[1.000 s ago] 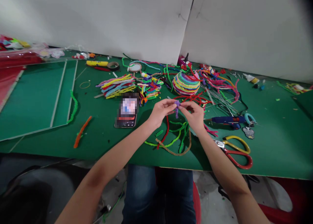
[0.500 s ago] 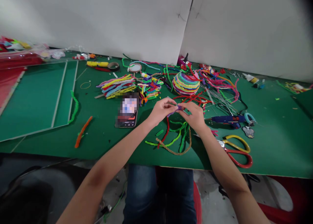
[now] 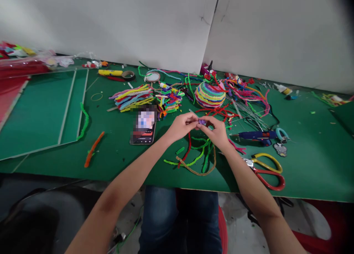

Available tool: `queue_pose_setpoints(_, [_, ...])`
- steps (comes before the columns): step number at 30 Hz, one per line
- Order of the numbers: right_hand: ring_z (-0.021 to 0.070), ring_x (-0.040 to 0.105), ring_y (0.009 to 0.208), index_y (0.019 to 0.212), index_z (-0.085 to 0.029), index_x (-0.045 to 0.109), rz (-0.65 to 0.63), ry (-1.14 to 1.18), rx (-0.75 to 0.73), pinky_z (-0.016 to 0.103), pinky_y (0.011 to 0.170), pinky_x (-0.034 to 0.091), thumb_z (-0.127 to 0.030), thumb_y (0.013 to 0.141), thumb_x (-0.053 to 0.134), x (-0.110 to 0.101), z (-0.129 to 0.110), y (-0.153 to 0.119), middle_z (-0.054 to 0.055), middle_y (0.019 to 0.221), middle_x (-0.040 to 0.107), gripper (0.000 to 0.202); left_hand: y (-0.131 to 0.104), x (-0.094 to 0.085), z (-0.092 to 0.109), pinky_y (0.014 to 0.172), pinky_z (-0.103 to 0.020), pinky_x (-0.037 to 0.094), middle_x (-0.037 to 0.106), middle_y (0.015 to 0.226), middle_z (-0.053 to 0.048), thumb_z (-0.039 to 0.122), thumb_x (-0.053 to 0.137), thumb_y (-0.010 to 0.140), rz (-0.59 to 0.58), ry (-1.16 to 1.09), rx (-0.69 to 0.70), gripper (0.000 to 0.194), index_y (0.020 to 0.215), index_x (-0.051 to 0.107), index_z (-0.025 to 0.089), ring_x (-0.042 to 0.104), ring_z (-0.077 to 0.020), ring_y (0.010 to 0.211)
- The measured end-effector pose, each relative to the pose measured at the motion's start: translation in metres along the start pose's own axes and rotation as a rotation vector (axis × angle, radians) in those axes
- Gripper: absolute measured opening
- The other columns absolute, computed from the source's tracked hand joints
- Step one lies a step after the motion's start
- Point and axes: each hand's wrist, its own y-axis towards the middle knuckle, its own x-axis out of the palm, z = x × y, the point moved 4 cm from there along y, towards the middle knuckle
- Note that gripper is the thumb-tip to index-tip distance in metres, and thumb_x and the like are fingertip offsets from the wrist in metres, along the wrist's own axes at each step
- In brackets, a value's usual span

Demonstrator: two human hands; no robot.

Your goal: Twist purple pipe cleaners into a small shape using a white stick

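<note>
A small purple fuzzy piece (image 3: 202, 122) is pinched between my two hands above the middle of the green table. My left hand (image 3: 183, 125) has thumb and index finger closed at its left end. My right hand (image 3: 215, 129) grips it from the right, fingers bent over it. Below the hands lie green pipe cleaners (image 3: 206, 154), a red one (image 3: 189, 147) and a brown curved one (image 3: 203, 174). Behind them stands a striped multicoloured dome (image 3: 210, 94).
A phone (image 3: 143, 125) lies left of my hands, below bundled pipe cleaners (image 3: 135, 98). At right are a blue glue gun (image 3: 257, 135) and scissors (image 3: 269, 170). An orange strip (image 3: 94, 149) rests on the left, near a green board (image 3: 41, 110).
My right hand has moved slightly left, closer to my left hand. The purple piece has turned and looks more bunched between the fingertips.
</note>
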Motion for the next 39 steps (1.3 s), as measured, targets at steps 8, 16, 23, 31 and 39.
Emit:
queue_pose_setpoints(8, [0.0132,0.059,0.070,0.088,-0.021,0.069,-0.137,0.378,0.252,0.027,0.066,0.048,-0.036,0.070,0.072,-0.003,0.011,0.003,0.001,0.077,0.066,0.023,-0.005,-0.010,0.020,0.071,-0.025,0.043,0.065,0.081,0.000,0.024,0.051,0.086,0.052,0.524,0.161,0.011,0.082,0.060,0.020,0.058,-0.0132,0.079])
queue_pose_setpoints(16, [0.0083,0.049,0.062,0.092,-0.022,0.069,-0.205,0.712,0.513,0.022,0.059,0.041,-0.032,0.070,0.072,-0.002,0.015,0.001,-0.002,0.069,0.056,0.024,-0.003,-0.011,0.019,0.067,-0.024,0.041,0.062,0.079,-0.001,0.023,0.047,0.086,0.053,0.372,0.140,0.013,0.080,0.056,0.017,0.055,-0.0127,0.074])
queue_pose_setpoints(23, [0.0061,0.045,0.056,0.082,-0.018,0.069,-0.289,0.926,0.725,0.020,0.053,0.036,-0.027,0.065,0.073,0.006,0.018,-0.002,-0.003,0.060,0.050,0.019,-0.004,-0.008,0.022,0.073,-0.027,0.042,0.061,0.083,-0.001,0.024,0.046,0.087,0.019,0.414,0.202,0.013,0.084,0.056,0.017,0.056,-0.0137,0.079])
queue_pose_setpoints(31, [0.0055,0.047,0.060,0.082,-0.018,0.066,-0.279,0.662,0.672,0.020,0.054,0.036,-0.033,0.066,0.074,0.007,0.020,-0.004,-0.003,0.070,0.057,0.024,-0.006,-0.005,0.019,0.087,-0.036,0.035,0.066,0.099,-0.002,0.022,0.053,0.085,-0.078,0.908,0.445,0.010,0.091,0.061,0.020,0.055,-0.0186,0.095])
queue_pose_setpoints(39, [0.0089,0.054,0.063,0.081,-0.019,0.059,-0.292,0.523,0.372,0.023,0.061,0.045,-0.032,0.072,0.066,0.004,0.012,0.001,-0.004,0.068,0.057,0.017,-0.010,-0.003,0.019,0.084,-0.036,0.035,0.063,0.092,-0.004,0.022,0.048,0.086,-0.021,0.994,0.652,0.012,0.089,0.060,0.021,0.052,-0.0187,0.093])
